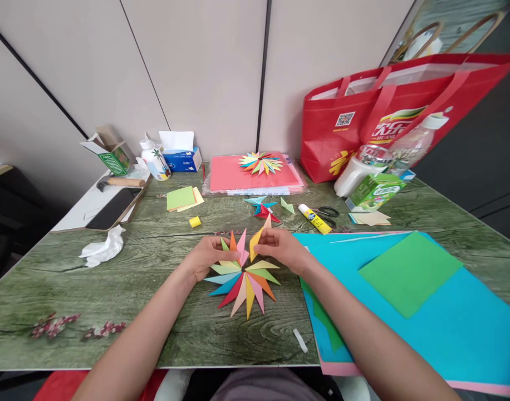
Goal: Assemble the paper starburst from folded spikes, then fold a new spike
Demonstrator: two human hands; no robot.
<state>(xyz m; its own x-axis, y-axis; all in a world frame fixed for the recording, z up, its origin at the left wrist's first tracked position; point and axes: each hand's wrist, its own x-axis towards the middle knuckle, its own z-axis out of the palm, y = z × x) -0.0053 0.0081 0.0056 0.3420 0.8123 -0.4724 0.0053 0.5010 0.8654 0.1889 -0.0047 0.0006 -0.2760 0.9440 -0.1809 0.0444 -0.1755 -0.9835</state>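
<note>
A many-pointed folded paper star (250, 289) in several colours lies on the table in front of me. My left hand (207, 255) grips its upper left side, thumb on the pink point and fingers behind the points. In my right hand (282, 249) a yellow folded paper piece (255, 243) is pinched, with a peach piece (267, 223) at its upper end. The yellow piece stands close to the star's upper gap; whether they touch I cannot tell. Beyond my hands lie blue folded pieces (257, 206), red ones (266, 211) and a pale green one (287, 206).
A glue stick (315, 219), its yellow cap (195, 222) and black scissors (327, 211) lie beyond my hands. Blue paper sheets (439, 334) sit under my right forearm. A finished paper star (260, 164) rests on red paper (225, 175). A red bag (325, 133) stands behind, right.
</note>
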